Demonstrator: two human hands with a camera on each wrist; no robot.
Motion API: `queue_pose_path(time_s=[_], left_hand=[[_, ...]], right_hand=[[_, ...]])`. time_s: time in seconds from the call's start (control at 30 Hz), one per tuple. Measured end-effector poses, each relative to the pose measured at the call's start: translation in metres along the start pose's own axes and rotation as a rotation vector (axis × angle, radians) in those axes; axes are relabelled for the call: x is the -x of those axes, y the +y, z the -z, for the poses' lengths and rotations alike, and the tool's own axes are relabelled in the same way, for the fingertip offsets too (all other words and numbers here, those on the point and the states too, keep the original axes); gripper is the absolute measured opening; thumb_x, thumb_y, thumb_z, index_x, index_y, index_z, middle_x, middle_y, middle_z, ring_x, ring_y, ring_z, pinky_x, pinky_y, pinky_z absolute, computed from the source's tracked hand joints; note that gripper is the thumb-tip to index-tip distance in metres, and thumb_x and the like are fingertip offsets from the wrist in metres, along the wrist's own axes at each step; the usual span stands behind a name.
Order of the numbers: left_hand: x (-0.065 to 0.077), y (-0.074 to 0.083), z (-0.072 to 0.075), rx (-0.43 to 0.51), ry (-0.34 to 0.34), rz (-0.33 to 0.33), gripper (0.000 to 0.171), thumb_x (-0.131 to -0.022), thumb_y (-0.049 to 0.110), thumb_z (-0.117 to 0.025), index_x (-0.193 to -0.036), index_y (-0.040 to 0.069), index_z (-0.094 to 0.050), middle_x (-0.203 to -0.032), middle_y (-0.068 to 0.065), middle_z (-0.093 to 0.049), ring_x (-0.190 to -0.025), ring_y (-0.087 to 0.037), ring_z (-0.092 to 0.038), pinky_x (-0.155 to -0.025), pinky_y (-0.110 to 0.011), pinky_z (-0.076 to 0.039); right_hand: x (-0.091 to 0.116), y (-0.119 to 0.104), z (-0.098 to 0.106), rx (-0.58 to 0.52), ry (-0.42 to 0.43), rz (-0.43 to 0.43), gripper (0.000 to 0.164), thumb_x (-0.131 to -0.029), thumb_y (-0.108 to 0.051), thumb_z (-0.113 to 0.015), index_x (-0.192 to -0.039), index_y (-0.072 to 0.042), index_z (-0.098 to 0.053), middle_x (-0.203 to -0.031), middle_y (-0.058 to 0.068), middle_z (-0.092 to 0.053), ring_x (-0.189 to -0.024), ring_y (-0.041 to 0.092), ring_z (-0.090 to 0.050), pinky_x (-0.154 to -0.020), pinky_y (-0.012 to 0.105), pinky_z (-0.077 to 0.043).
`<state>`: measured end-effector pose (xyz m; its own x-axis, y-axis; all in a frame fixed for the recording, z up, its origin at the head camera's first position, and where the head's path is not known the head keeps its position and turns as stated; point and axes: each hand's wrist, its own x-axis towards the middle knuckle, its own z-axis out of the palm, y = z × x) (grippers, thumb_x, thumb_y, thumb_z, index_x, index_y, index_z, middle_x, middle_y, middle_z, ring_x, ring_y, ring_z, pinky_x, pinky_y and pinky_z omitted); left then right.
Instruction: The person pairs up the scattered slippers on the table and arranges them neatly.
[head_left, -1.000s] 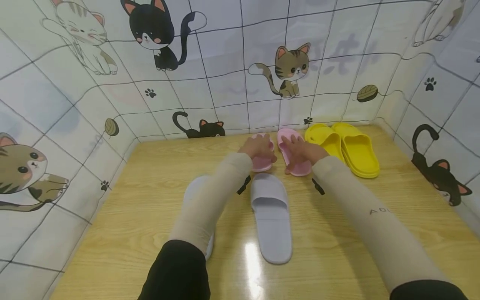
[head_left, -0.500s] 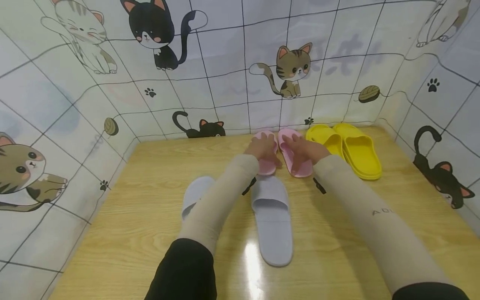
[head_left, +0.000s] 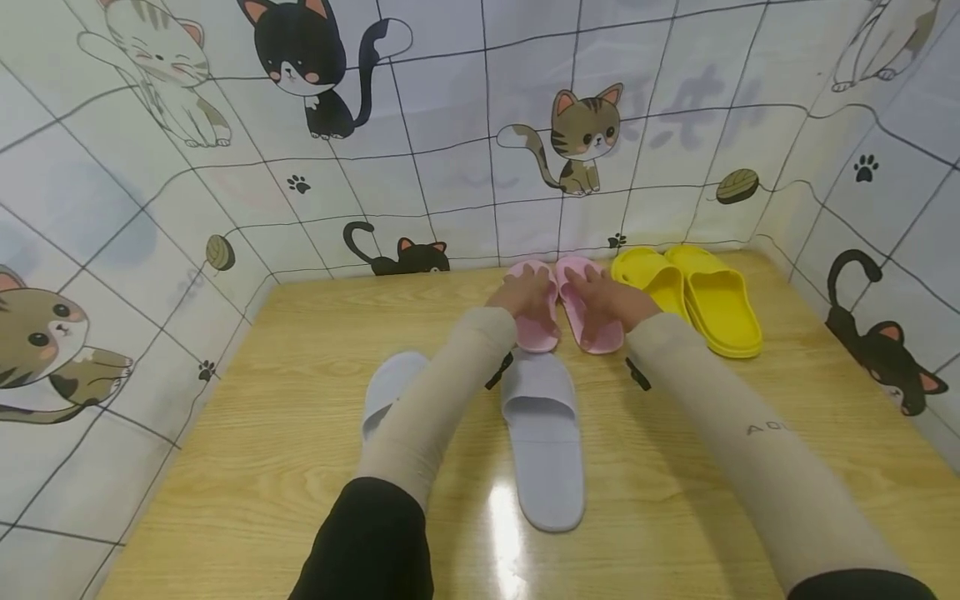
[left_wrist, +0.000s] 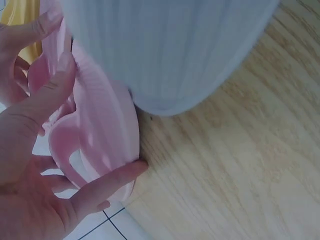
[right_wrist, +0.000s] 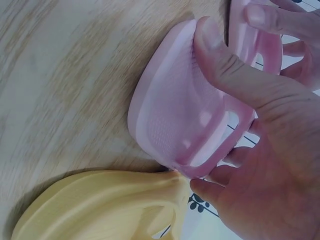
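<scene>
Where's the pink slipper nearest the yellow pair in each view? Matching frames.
Head: pink slipper just right of centre, partly covered.
Left wrist: pink slipper upper left, mostly hidden.
Right wrist: pink slipper near centre, large.
Shared landmark: yellow slipper, right of it in head, top-left corner in left wrist, lower left in right wrist.

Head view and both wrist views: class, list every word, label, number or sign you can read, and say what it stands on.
"AD", then an unclear partial letter: the beige right sleeve.
No readable text: the pink slippers, yellow slippers or grey slippers.
Cat-print wall covering: drawings, no readable words.
</scene>
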<state>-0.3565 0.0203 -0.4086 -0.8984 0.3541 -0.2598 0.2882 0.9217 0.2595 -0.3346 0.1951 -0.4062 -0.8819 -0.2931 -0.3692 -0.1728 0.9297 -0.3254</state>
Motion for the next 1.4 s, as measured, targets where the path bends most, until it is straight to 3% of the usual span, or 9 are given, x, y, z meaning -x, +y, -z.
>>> queue_pose_path(time_s=[0.27, 0.43, 0.5, 0.67, 0.83, 1.0, 1.1, 1.2, 1.4], left_hand=[[0.000, 0.007, -0.004, -0.187, 0.033, -0.065, 0.100, -0.073, 0.054, -0.089, -0.151, 0.012, -0.042, -0.156, -0.023, -0.038, -0.133, -0.041, -0.051, -0.118, -0.060, -0.040], [0.004, 0.003, 0.000, -0.064, 0.001, -0.004, 0.102, -0.073, 0.049, -0.092, -0.152, 0.016, -0.037, -0.159, -0.019, -0.032, -0.137, -0.046, -0.045, -0.107, -0.058, -0.050], [0.006, 0.000, 0.003, -0.002, -0.020, 0.015, 0.105, -0.074, 0.047, -0.091, -0.156, 0.017, -0.032, -0.165, -0.017, -0.025, -0.144, -0.048, -0.038, -0.108, -0.061, -0.049], [0.006, -0.009, 0.012, 0.059, -0.087, -0.009, 0.120, -0.081, 0.053, -0.084, -0.166, 0.015, -0.009, -0.175, -0.017, -0.001, -0.158, -0.050, -0.013, -0.121, -0.068, -0.029], [0.016, -0.024, 0.028, 0.130, -0.110, -0.103, 0.112, -0.091, 0.060, -0.069, -0.167, 0.011, -0.003, -0.175, -0.017, 0.003, -0.162, -0.040, 0.003, -0.130, -0.060, -0.009], [0.056, -0.049, 0.050, 0.248, -0.094, -0.180, 0.095, -0.099, 0.061, -0.056, -0.168, 0.015, -0.008, -0.175, -0.013, 0.003, -0.163, -0.029, 0.009, -0.131, -0.056, -0.008], [0.090, -0.064, 0.058, 0.229, -0.050, -0.192, 0.089, -0.102, 0.060, -0.050, -0.168, 0.015, -0.011, -0.176, -0.013, -0.002, -0.163, -0.031, 0.005, -0.131, -0.057, -0.010], [0.125, -0.080, 0.056, 0.202, 0.005, -0.175, 0.088, -0.102, 0.062, -0.049, -0.167, 0.014, -0.013, -0.175, -0.015, -0.008, -0.163, -0.034, -0.003, -0.130, -0.057, -0.013], [0.192, -0.106, 0.033, 0.156, 0.070, -0.058, 0.096, -0.097, 0.064, -0.058, -0.167, 0.012, -0.016, -0.172, -0.026, -0.011, -0.155, -0.054, -0.016, -0.125, -0.068, -0.018]], right_hand=[[-0.001, 0.005, 0.000, 0.020, 0.014, 0.038, 0.137, -0.072, -0.021, -0.093, -0.167, -0.018, 0.005, -0.171, 0.024, 0.012, -0.156, 0.055, 0.005, -0.120, 0.075, -0.015], [-0.005, 0.009, 0.000, -0.027, 0.002, -0.005, 0.137, -0.074, -0.026, -0.093, -0.167, -0.025, 0.009, -0.170, 0.025, 0.018, -0.156, 0.055, 0.008, -0.120, 0.077, -0.009], [-0.003, 0.009, 0.001, -0.031, 0.002, -0.010, 0.134, -0.077, -0.027, -0.090, -0.166, -0.025, 0.009, -0.170, 0.026, 0.017, -0.155, 0.056, 0.007, -0.120, 0.076, -0.009], [0.010, 0.000, 0.003, 0.105, 0.028, 0.079, 0.130, -0.081, -0.023, -0.086, -0.166, -0.013, 0.012, -0.168, 0.033, 0.011, -0.152, 0.063, 0.000, -0.122, 0.073, -0.014], [0.029, -0.014, 0.006, 0.235, 0.106, 0.212, 0.118, -0.085, -0.017, -0.082, -0.165, -0.003, 0.003, -0.166, 0.039, -0.002, -0.150, 0.065, -0.011, -0.119, 0.072, -0.024], [0.065, -0.024, 0.004, 0.177, 0.164, 0.286, 0.102, -0.094, -0.024, -0.076, -0.167, -0.010, -0.006, -0.169, 0.032, -0.016, -0.149, 0.054, -0.032, -0.110, 0.063, -0.046], [0.087, -0.034, -0.005, 0.134, 0.189, 0.325, 0.096, -0.097, -0.034, -0.072, -0.167, -0.013, -0.010, -0.168, 0.026, -0.025, -0.140, 0.044, -0.051, -0.105, 0.060, -0.051], [0.106, -0.045, -0.016, 0.092, 0.208, 0.353, 0.093, -0.097, -0.042, -0.071, -0.167, -0.016, -0.015, -0.168, 0.021, -0.031, -0.132, 0.040, -0.060, -0.104, 0.059, -0.052], [0.128, -0.070, -0.047, 0.090, 0.216, 0.389, 0.085, -0.098, -0.049, -0.067, -0.166, -0.021, -0.024, -0.168, 0.019, -0.032, -0.142, 0.042, -0.050, -0.109, 0.061, -0.049]])
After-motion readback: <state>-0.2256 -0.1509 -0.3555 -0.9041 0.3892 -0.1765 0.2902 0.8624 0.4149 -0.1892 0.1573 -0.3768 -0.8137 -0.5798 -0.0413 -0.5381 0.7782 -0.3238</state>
